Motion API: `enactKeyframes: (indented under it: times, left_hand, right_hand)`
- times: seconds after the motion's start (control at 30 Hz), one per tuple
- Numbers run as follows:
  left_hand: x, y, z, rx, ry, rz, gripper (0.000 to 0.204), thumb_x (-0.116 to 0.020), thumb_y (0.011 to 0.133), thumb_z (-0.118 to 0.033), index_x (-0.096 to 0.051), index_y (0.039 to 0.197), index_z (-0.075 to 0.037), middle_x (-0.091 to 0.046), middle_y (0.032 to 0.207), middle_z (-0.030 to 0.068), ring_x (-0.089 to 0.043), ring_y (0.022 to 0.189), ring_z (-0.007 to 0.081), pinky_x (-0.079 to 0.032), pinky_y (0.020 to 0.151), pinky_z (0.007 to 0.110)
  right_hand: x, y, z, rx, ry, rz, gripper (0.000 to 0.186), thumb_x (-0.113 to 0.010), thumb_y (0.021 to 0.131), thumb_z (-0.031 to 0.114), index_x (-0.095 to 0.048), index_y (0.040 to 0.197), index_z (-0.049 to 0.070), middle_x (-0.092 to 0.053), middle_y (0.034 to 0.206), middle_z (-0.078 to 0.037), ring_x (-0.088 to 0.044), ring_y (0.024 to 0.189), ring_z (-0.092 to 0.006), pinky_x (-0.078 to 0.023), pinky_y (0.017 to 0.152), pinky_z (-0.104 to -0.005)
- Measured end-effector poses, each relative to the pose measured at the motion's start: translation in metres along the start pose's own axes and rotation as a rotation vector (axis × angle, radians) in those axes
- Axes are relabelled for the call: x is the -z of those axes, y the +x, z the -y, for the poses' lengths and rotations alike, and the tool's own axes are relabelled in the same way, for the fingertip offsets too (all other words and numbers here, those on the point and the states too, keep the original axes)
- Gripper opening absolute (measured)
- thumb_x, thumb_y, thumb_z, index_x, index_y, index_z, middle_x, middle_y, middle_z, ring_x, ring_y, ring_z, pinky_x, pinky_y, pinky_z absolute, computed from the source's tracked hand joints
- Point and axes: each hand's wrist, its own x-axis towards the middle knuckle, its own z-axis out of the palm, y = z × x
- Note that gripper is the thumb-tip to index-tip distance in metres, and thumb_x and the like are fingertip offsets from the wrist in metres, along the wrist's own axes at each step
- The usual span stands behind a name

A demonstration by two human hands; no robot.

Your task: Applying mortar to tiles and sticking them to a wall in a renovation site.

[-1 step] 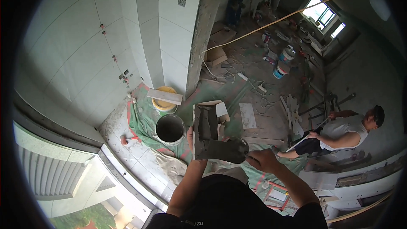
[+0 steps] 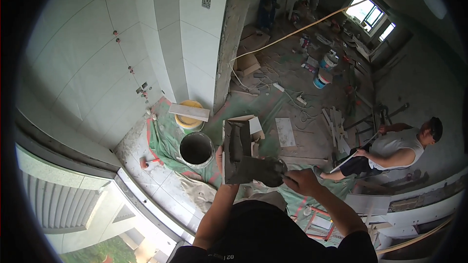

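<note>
My left hand [image 2: 219, 159] grips a tile [image 2: 225, 171] by its left side and from below, its fingers partly hidden. The tile is held up in front of my body, its upper face spread with dark grey mortar [image 2: 236, 142]. In my right hand [image 2: 303, 183] is the handle of a trowel [image 2: 269, 171], closed in my fingers. Its mortar-covered blade lies over the tile's lower right part, pointing left.
A bucket [image 2: 211, 152] with a dark inside stands left of the tile, near a yellow-lidded bucket [image 2: 183, 125] bearing a plank. A red-headed mallet [image 2: 143, 163] lies at left. At right a person [image 2: 395, 148] holds a long pale strip. Cables and offcuts litter the floor.
The trowel blade has turned and shifted slightly upward over the tile, my right hand moving a little with it. My left hand keeps its hold on the tile.
</note>
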Motion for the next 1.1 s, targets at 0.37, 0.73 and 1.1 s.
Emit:
enactKeyframes:
  times: [0.37,0.73,1.1]
  left_hand:
    - [0.036,-0.014,-0.005,0.020,0.019,-0.073,0.053,-0.065,0.115,-0.039,-0.073,0.152,-0.001,-0.077,0.150,0.0231,-0.077,0.135,0.0378,-0.061,0.120,0.053]
    - [0.059,-0.015,-0.022,-0.049,0.090,-0.099,0.053,-0.064,0.115,-0.038,-0.073,0.152,-0.002,-0.076,0.152,0.0226,-0.076,0.136,0.0377,-0.059,0.123,0.051]
    - [0.057,0.008,-0.023,-0.103,0.066,-0.057,0.063,-0.061,0.114,-0.041,-0.061,0.165,-0.004,-0.066,0.167,0.0198,-0.062,0.155,0.0354,-0.039,0.140,0.058]
  right_hand:
    - [-0.026,0.022,0.026,-0.712,0.931,-0.025,0.037,-0.064,0.122,0.031,-0.070,0.103,0.001,-0.059,0.066,-0.002,-0.056,0.053,-0.0114,-0.044,0.052,-0.0360]
    - [0.014,0.001,0.021,-0.718,0.847,0.230,0.047,-0.060,0.124,0.037,-0.071,0.096,0.000,-0.055,0.059,0.001,-0.046,0.043,-0.0079,-0.036,0.045,-0.0320]
    - [0.054,-0.037,0.054,-0.477,0.182,0.399,0.049,-0.070,0.115,0.051,-0.075,0.103,0.004,-0.073,0.075,-0.020,-0.076,0.075,-0.0463,-0.057,0.073,-0.0547]
